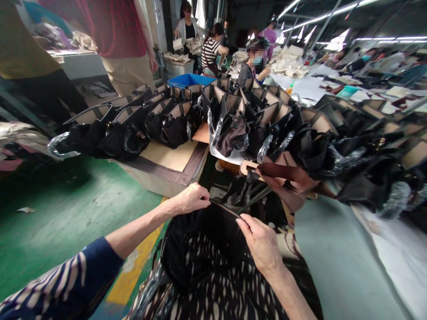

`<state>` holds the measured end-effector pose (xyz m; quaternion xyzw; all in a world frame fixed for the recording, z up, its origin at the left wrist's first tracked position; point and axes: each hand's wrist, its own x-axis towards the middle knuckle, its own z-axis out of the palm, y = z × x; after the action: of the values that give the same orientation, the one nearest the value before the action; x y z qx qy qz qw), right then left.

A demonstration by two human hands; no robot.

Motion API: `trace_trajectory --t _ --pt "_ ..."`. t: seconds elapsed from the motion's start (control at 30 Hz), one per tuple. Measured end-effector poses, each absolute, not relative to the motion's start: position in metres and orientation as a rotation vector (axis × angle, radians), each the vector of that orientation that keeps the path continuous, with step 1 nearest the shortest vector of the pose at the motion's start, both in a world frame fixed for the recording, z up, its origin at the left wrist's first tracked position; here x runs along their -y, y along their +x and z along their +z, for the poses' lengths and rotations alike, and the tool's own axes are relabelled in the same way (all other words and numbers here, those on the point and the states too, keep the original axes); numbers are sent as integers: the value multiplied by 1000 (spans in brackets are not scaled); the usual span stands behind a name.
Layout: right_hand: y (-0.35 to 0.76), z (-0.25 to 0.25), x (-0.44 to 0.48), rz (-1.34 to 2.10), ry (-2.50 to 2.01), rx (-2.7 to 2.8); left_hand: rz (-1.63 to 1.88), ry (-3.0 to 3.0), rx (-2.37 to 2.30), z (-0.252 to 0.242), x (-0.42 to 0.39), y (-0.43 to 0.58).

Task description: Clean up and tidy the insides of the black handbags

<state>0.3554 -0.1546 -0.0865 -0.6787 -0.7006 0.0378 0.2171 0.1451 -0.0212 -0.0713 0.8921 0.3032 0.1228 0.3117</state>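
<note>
Bag [215,226], black, pinched along its rim [228,209] by fingers [203,195] of left hand [191,198] and right hand [262,243], near brown material [283,175] and before table [167,156] crowded with black handbags [178,130].

The left sleeve [71,278] was navy with curving cream streaks and a plain edge [106,258]. Beyond that sleeve, the left hand [192,198] was bare; right of the sleeve, dark lap clothing [213,304] bore pale flecks.
</note>
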Motion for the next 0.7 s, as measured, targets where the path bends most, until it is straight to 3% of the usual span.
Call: trace_trajectory --t 0.37,0.7 --pt "354 -80 152 87 -1909 1961 314 2295 -891 -72 22 151" --pt "343 -74 144 -311 -1937 2264 314 2327 -865 -76 23 158"
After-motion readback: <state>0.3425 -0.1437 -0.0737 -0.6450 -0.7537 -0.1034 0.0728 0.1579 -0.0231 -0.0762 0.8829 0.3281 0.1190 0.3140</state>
